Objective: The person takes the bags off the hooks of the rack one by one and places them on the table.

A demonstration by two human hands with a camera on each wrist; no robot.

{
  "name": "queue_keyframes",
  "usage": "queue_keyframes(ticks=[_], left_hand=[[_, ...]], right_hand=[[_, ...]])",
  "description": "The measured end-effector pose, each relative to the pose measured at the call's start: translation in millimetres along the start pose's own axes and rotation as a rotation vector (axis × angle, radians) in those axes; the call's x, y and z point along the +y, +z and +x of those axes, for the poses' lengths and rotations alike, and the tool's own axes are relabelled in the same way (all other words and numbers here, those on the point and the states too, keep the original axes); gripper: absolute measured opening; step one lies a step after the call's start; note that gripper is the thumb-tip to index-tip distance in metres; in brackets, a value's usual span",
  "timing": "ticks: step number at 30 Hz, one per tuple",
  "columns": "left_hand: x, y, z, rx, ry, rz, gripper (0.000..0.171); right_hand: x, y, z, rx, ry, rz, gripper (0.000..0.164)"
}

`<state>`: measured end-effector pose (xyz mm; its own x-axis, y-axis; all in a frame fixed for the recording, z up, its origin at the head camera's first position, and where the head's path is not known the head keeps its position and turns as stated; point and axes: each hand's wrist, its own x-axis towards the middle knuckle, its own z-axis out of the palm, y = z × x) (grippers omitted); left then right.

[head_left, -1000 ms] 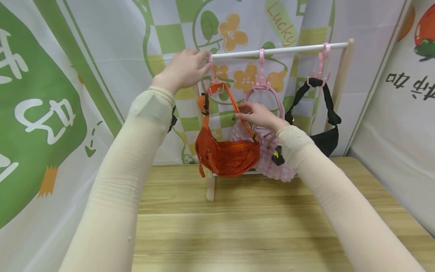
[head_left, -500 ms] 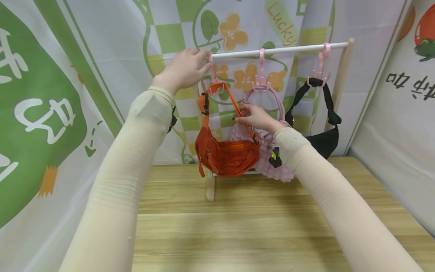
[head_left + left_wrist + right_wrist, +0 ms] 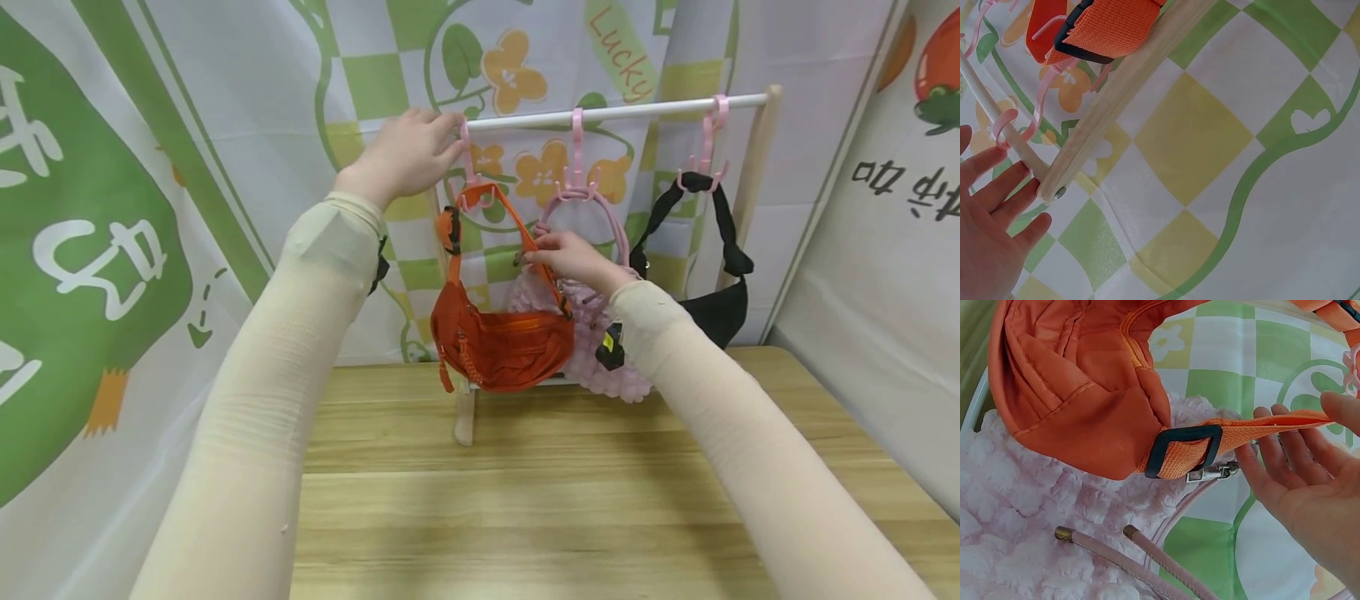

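While the wooden tabletop (image 3: 465,533) spreads out nearest you, your pale sleeves (image 3: 247,433) reach across it to a hanging rack (image 3: 464,417). Your right hand (image 3: 573,257) pinches the orange strap (image 3: 1260,428) between thumb and fingers, near its dark buckle (image 3: 1155,453). That strap belongs to the orange bag (image 3: 510,350), which hangs from the leftmost pink hook (image 3: 468,154), its body in front of part of the fluffy pink bag (image 3: 607,375). Close to your right wrist, you can see two pink cords (image 3: 1110,553) with metal tips against the fluffy fabric. Partly behind your right sleeve, the black bag (image 3: 722,315) hangs from the rightmost hook (image 3: 707,142). Higher up, your left hand (image 3: 408,154) grasps nothing: its fingers are extended and touch the white rod (image 3: 637,110) near where it meets the wooden post (image 3: 1107,103). Behind all this, you face a backdrop cloth (image 3: 367,83) printed with green checks, orange flowers and the word "Lucky".
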<state>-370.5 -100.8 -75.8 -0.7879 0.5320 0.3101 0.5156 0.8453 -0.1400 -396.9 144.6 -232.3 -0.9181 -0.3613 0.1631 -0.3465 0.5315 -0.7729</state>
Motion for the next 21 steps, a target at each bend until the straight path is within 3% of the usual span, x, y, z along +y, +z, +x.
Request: queue_keyframes(ticks=[11, 21], left_hand=[[-3.0, -0.1, -0.7, -0.004, 0.007, 0.009, 0.057], [-4.2, 1.2, 0.0, -0.003, 0.008, 0.007, 0.056]], right_hand=[[-3.8, 0.2, 0.0, -0.079, 0.085, 0.218, 0.043], [-5.7, 0.3, 1.7, -0.063, 0.111, 0.313, 0.045]])
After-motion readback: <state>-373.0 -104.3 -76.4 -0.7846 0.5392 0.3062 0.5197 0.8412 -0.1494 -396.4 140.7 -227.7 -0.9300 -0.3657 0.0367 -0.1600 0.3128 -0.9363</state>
